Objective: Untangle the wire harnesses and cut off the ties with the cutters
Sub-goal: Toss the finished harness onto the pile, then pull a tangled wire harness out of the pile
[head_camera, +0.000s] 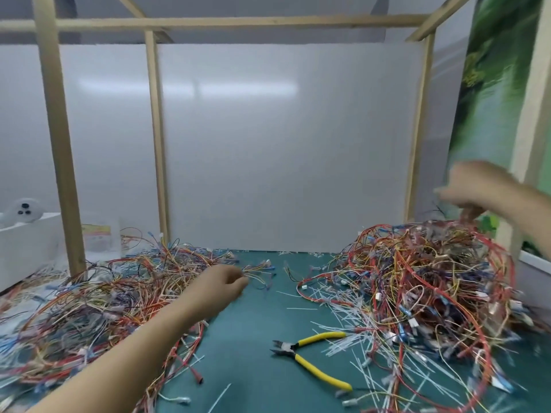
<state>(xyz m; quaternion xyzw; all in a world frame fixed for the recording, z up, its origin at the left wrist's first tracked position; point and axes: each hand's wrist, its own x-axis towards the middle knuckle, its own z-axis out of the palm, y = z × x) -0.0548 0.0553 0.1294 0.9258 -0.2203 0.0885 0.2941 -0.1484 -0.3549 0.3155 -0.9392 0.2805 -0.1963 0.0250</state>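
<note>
Two piles: wire harnesses lie split on the green surface [253,329], a flat heap [98,308] at 9 o'clock and a tall heap [417,293] at 3 o'clock, likely finished and unfinished work kept apart.
Cutters [298,351]: at 5 o'clock between the heaps, jaws slightly apart, set down in easy reach (no hand is on them).
Cut ties [337,311]: white offcuts strewn along the tall heap's near edge.
Left hand [223,283]: mid-scene, fingers [240,282] curled narrow, pinching a small harness [259,274] that trails toward 1 o'clock, probably to lay it aside.
Right hand [477,189]: raised at 2 o'clock over the tall heap, blurred; whether it grips strands I cannot tell.
</note>
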